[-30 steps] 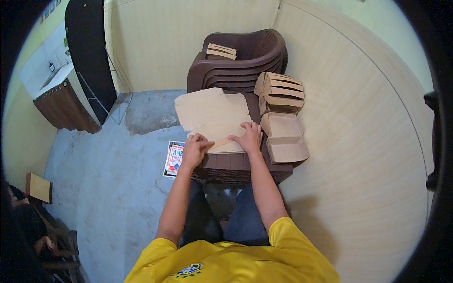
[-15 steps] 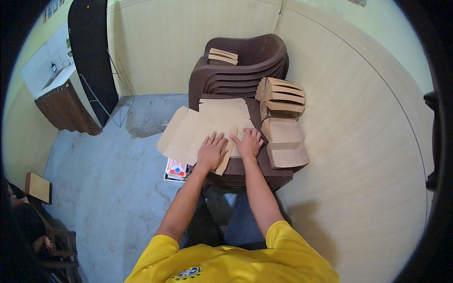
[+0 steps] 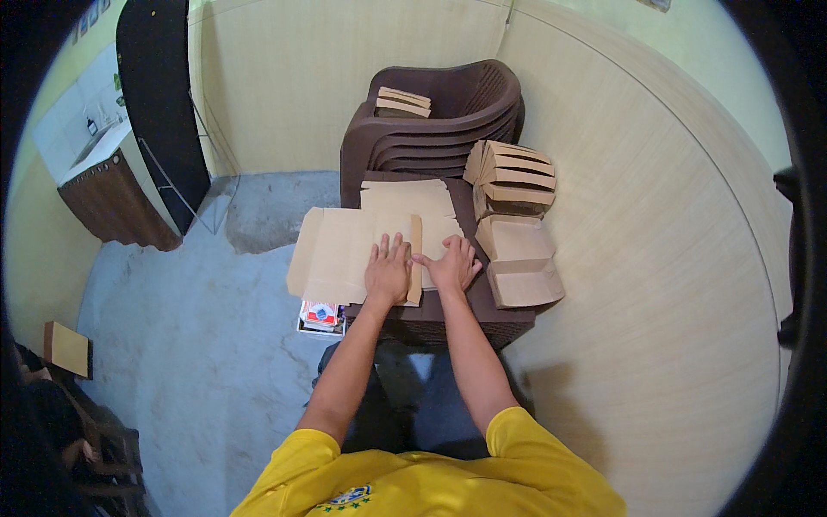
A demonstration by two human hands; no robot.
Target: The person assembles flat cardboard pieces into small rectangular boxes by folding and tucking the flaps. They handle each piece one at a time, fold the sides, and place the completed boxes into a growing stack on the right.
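A flat brown cardboard box blank (image 3: 338, 250) lies across a brown plastic chair seat, over other flat cardboard sheets (image 3: 405, 196). A narrow flap (image 3: 416, 228) along its right side is folded up. My left hand (image 3: 389, 274) rests open on the blank, fingers stretched out, just left of this flap. On the other side, my right hand (image 3: 450, 265) is spread over the sheets with its fingers slightly bent. Its thumb reaches left to the flap.
Stacked brown chairs (image 3: 431, 133) stand against the wall. Folded cardboard boxes (image 3: 517, 177) and an opened box (image 3: 519, 254) sit at the right; more cardboard pieces (image 3: 403, 102) lie behind. A small box of items (image 3: 320, 317) is below left. Another person (image 3: 56, 422) is at far left.
The cardboard blank has turned so its edges sit straighter to me. My left hand has shifted slightly right with it; the right hand stays beside the flap.
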